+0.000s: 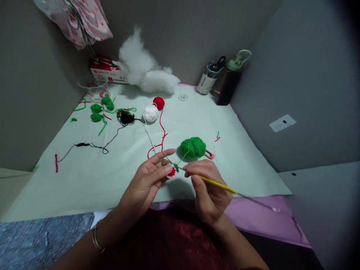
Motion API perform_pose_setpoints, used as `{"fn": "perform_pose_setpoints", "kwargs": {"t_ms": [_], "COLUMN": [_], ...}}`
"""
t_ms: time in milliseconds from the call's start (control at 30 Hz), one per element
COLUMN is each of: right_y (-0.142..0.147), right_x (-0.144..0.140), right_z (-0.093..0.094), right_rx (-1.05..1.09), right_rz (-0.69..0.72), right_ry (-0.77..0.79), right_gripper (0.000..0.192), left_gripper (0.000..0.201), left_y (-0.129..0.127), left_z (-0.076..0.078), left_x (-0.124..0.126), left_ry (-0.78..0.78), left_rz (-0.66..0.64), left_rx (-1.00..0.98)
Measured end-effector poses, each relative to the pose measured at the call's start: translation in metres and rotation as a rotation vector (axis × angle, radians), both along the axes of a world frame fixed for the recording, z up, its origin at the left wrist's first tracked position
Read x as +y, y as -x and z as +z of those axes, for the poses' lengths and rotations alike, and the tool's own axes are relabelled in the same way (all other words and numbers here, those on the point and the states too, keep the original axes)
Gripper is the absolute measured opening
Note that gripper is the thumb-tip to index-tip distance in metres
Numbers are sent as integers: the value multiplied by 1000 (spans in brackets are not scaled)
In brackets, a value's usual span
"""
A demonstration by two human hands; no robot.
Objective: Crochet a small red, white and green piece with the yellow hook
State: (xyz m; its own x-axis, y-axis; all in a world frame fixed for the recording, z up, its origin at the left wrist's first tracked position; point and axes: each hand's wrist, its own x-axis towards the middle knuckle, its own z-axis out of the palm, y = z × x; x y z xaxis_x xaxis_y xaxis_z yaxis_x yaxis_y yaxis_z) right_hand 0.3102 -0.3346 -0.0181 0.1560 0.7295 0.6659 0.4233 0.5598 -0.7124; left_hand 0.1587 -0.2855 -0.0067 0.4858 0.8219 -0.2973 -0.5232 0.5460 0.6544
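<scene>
Presently working low at the near edge of the pale green mat. Left hand turned palm inward, thumb and fingertips pinched on a small red-and-white crochet piece edged with a bit of green; index finger stretched out straight above it, green strand looped round a finger. Right hand curled shut around a yellow-handled crochet hook, thumb and forefinger clamped near the front of the handle, metal tip meeting the crochet piece, long bare shaft trailing out to the right past the wrist. Both hands close together, almost touching at the piece. Just beyond the knuckles, a green yarn ball resting on the mat, its strand running down to the work; an orange-red clip partly hidden beside it. Farther back, a white yarn ball touching a red yarn ball, red strand winding toward the hands. Off to the left, several small green crocheted bits and a tangle of black yarn. At the back wall, a heap of white stuffing, a dark bottle with a green lid, a jar of tools beside it.
</scene>
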Motion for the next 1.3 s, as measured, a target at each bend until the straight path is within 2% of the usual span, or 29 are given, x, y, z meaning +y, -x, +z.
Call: {"fn": "perform_pose_setpoints", "kwargs": {"t_ms": [100, 200, 267, 400, 633, 833, 900, 1100, 1200, 1300], "right_y": [0, 0, 0, 3, 9, 4, 2, 2, 3, 5], "right_x": [4, 8, 11, 16, 16, 18, 18, 18, 18, 17], "right_z": [8, 9, 7, 3, 0, -1, 2, 12, 10, 4], "right_rx": [344, 521, 545, 471, 380, 619, 726, 933, 920, 804], "right_rz": [98, 143, 173, 226, 123, 135, 152, 325, 346, 295], "right_ry": [115, 159, 168, 200, 204, 293, 358, 586, 550, 462], "right_gripper": [19, 16, 15, 13, 15, 7, 4, 13, 13, 6], "left_gripper": [44, 40, 39, 38, 38, 27, 30, 39, 39, 42], "left_y": [2, 4, 4, 0, -3, 8, 13, 36, 38, 29], "left_z": [3, 5, 5, -1, -4, 1, 2, 7, 5, -1], "left_x": [2, 4, 4, 0, 0, 8, 10, 19, 21, 17], "left_ry": [-91, -168, -193, -214, -268, -493, -566, -730, -738, -636], "left_rz": [66, 111, 107, 14, 25, -44, -60, -160, -142, -60], "left_rx": [42, 95, 112, 97, 150, 347, 377, 519, 573, 481]}}
